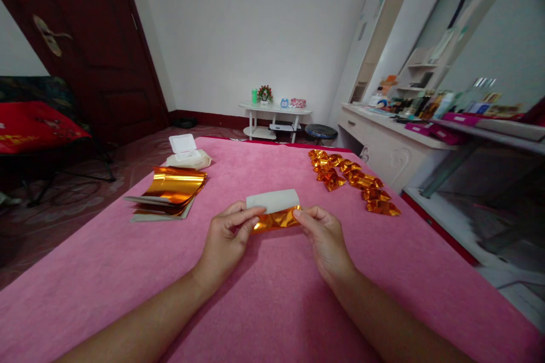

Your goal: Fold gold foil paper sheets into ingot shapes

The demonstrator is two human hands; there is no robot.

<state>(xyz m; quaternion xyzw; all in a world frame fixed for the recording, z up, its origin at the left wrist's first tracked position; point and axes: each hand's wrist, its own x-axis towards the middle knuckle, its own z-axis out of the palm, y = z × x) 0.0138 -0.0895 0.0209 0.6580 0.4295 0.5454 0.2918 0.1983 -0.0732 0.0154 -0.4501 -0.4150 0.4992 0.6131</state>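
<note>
Between my hands is a sheet of gold foil paper [276,219], partly rolled, its pale grey backing curling up on the far side. My left hand [232,229] pinches the left end between thumb and fingers. At the right end, my right hand [321,235] grips it the same way. A stack of gold foil sheets [176,184] with grey backs lies to the left, its edges curling. Several folded gold foil pieces [361,176] with pointed ends rest in rows at the right.
A pink cloth [264,295] covers the table. An opened white wipes pack [187,153] sits at the far left. Beyond stand a small white table [259,130], a dark stool [321,131] and, at right, a dresser [383,136] crowded with bottles. A chair [42,125] is at left.
</note>
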